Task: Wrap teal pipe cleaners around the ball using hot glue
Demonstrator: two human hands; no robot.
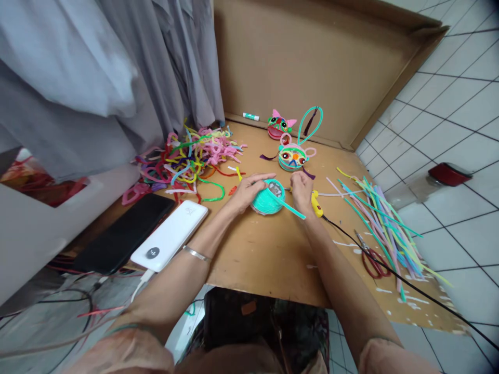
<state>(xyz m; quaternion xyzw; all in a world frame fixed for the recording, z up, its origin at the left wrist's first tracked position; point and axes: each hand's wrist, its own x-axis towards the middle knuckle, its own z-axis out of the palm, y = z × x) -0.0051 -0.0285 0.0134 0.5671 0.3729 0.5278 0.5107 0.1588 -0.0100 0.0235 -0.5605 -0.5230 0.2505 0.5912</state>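
Observation:
My left hand (248,191) is closed around the side of a round piece (267,203) wrapped in turquoise pipe cleaner. A loose end of the pipe cleaner (292,210) sticks out from it to the right. The piece's upper side shows a greyish, uncovered patch. My right hand (301,188) is curled around a yellow hot glue gun (317,205), mostly hidden by the fingers. Its tip points left at the round piece, and a pale glue stick juts out behind. Beyond the hands sits a finished-looking animal head (292,157) with pink ears and a turquoise loop.
A tangle of colourful pipe cleaners (195,156) lies at left, beside a black phone (125,234) and a white power bank (169,236). Straight pipe cleaners (390,228) and red-handled scissors (374,262) lie at right. A second animal head (277,127) and glue stick tube (250,117) stand near the cardboard wall (312,62).

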